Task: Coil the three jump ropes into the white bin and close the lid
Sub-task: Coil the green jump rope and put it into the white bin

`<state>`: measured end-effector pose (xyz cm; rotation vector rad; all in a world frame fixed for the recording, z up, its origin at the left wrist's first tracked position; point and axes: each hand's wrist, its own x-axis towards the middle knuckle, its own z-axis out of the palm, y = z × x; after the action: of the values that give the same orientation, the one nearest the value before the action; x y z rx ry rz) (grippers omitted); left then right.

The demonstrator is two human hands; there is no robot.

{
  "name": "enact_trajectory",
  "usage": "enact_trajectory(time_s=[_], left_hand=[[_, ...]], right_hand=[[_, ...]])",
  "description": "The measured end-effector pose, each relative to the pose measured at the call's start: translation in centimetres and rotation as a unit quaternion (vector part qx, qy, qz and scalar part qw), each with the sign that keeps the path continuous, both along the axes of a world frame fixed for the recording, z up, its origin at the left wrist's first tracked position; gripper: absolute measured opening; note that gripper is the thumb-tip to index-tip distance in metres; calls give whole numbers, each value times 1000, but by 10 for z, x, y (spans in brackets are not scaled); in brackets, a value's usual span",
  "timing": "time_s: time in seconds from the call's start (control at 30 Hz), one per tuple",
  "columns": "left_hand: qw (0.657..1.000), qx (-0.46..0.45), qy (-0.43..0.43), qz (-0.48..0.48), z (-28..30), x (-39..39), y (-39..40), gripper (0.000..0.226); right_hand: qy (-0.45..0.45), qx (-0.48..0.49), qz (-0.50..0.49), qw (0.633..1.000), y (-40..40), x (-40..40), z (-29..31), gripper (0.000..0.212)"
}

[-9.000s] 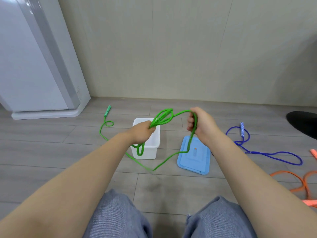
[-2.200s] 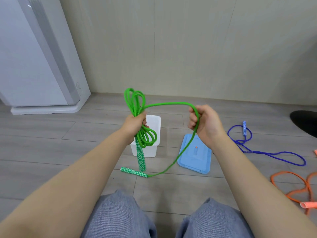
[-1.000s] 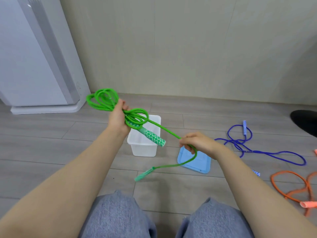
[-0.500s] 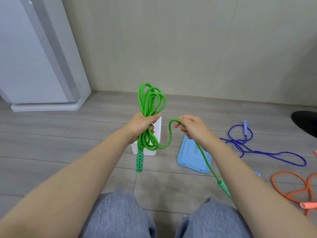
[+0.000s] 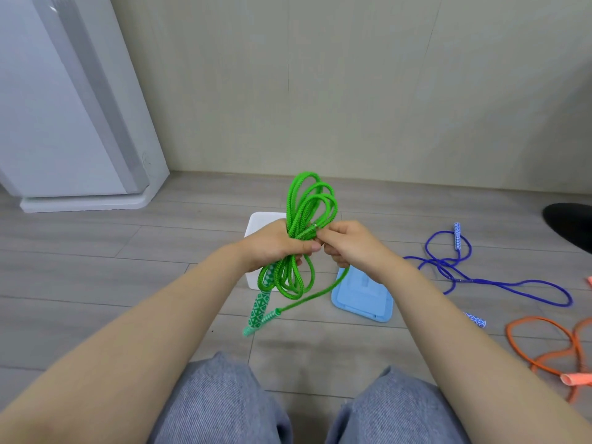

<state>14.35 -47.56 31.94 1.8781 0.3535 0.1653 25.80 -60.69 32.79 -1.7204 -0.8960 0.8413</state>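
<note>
We're looking down past our grey trouser knees at a wood-plank floor, with the wall running along at twelve o'clock and a white appliance filling the ten o'clock corner. There's open floor at nine o'clock and straight below our hands; the three o'clock side is busier. The white bin sits at dead centre, mostly hidden behind our left hand, lid off. The blue lid lies flat on the floor just beside the bin at four o'clock.

Our left hand is clenched around the bundled green rope, loops standing up above the fist and more hanging below it, one patterned handle dangling down. Our right hand is right up against the left, fingers pinching a strand at the bundle's waist; a loose tail runs down from there to the second handle.

The blue rope sprawls on the floor at three o'clock, the orange rope at four o'clock, both well apart from the bin. A dark object pokes in at the right edge.
</note>
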Motion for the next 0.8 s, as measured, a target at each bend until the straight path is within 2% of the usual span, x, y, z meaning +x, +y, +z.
enact_trajectory(time_s=[0.17, 0.23, 0.33, 0.4, 0.5, 0.6, 0.67, 0.8], left_hand=[[993, 110, 49, -3, -4, 4, 6, 4], [981, 179, 66, 14, -5, 6, 10, 9], [967, 233, 95, 28, -7, 5, 16, 16], [961, 250, 105, 52, -11, 3, 23, 18], [965, 222, 98, 101, -14, 0, 32, 17], [964, 211, 108, 123, -19, -2, 39, 23], [957, 220, 125, 141, -24, -3, 43, 17], [926, 295, 170, 162, -32, -3, 50, 14]], right_hand=[[-12, -24, 36, 999, -9, 4, -4, 21], [-8, -19, 48, 999, -11, 5, -2, 21], [-10, -24, 52, 998, -15, 8, -1, 22], [-21, -39, 45, 998, -18, 10, -3, 29], [-31, -42, 21, 998, -19, 13, -4, 36], [-24, -50, 26, 998, -21, 14, 0, 27], [-43, -77, 47, 995, -21, 11, 3, 22], [-59, -117, 95, 987, -16, 0, 3, 22]])
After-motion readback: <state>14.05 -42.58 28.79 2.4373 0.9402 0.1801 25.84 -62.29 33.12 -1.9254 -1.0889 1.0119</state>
